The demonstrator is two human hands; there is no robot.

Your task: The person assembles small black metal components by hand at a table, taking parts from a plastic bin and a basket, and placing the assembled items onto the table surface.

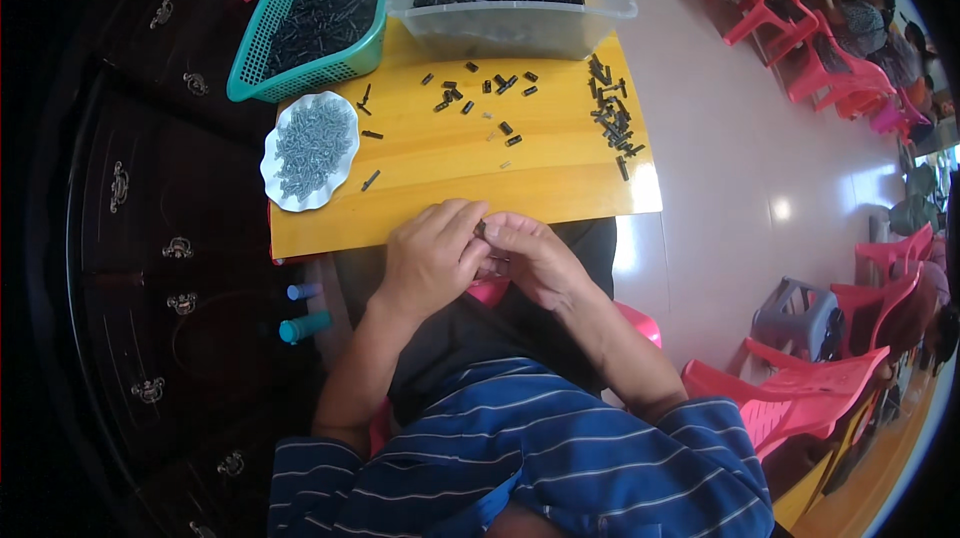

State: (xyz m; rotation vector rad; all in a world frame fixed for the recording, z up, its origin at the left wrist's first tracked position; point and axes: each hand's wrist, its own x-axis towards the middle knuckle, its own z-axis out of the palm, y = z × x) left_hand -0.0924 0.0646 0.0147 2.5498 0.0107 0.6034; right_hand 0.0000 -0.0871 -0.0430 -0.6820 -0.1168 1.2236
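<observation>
My left hand (pixel 428 250) and my right hand (pixel 537 260) meet just off the near edge of the yellow tabletop (pixel 430 193). Between the fingertips of both is a small dark piece (pixel 481 228), mostly covered by the fingers. Short black tube-like pieces (pixel 506 128) lie scattered across the middle of the tabletop. Longer thin black pieces (pixel 371 181) rest near a white scalloped plate (pixel 271 166), which holds many small clear-grey parts (pixel 312 146). Along the right edge is a heap of slim black pieces (pixel 612 120).
At the far side stand a green mesh basket (pixel 243 80) and a translucent plastic box (pixel 490 35), both filled with black pieces. Dark cabinets (pixel 150 198) line the left. Pink chairs (pixel 790 398) and a grey stool (pixel 795 310) are to the right, with other people farther off.
</observation>
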